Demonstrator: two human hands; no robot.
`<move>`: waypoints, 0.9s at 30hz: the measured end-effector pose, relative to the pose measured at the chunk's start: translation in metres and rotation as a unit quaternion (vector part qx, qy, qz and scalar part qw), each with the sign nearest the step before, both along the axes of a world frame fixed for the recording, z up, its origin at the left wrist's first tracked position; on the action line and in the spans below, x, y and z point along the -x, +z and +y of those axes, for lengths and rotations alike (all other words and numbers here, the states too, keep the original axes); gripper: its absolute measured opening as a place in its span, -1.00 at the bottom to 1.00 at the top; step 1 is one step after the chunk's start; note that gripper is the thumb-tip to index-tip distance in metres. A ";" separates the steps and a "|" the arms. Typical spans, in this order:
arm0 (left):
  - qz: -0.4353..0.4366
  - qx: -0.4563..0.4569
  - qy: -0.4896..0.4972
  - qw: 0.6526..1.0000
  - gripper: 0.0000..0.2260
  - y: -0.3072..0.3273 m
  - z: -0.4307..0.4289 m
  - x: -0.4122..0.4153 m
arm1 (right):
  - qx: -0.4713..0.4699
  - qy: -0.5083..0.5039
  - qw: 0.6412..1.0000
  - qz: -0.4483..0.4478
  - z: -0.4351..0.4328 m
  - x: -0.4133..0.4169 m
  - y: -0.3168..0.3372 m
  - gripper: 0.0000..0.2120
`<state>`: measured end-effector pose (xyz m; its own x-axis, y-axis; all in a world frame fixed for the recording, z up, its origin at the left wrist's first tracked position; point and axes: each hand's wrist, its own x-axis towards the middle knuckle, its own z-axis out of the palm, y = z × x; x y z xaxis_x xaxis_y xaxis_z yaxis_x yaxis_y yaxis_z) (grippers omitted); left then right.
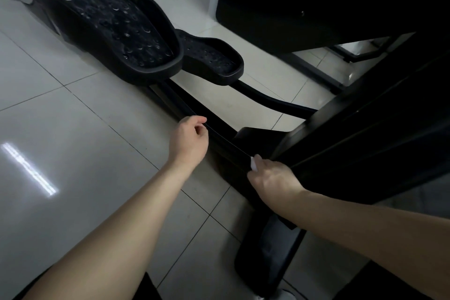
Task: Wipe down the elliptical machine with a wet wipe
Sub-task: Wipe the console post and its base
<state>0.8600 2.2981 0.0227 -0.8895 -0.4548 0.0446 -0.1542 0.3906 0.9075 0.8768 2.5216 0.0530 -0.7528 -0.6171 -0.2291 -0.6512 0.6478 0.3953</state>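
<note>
Wipe [254,164], small and white, is being pinched by right hand [270,178] against long black elliptical rail [219,129]; left hand [188,140], loosely curled, is holding nothing beside it. Firm lengthwise strokes are probably serving best.

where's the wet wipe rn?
Head view, right of centre: the wet wipe shows as a white sliver in the right hand, against the elliptical's black rail, nearer the camera than the left hand.

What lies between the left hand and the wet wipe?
In the head view, only a bare stretch of black rail lies between the left hand and the wet wipe in the right hand.
</note>
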 end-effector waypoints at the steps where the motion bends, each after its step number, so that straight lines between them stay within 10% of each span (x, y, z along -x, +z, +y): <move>1: -0.004 -0.001 -0.003 1.000 -0.72 -0.001 0.000 0.000 | -0.004 -0.010 1.000 -0.013 0.003 -0.003 0.004 -0.69; 7: -0.012 -0.002 0.012 1.000 -0.73 -0.003 -0.013 -0.005 | -0.027 -0.049 0.997 -0.056 -0.027 0.004 0.024 -0.72; 27: -0.007 0.005 0.114 0.993 -0.73 0.002 -0.072 -0.020 | 0.315 -0.075 0.941 -0.100 -0.222 0.097 0.010 -0.80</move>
<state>0.8796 2.2265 0.0249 -0.7636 -0.6445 0.0384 -0.2520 0.3522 0.9014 0.7796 2.2992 0.0634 -0.8228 -0.5683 -0.0002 -0.5546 0.8030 -0.2183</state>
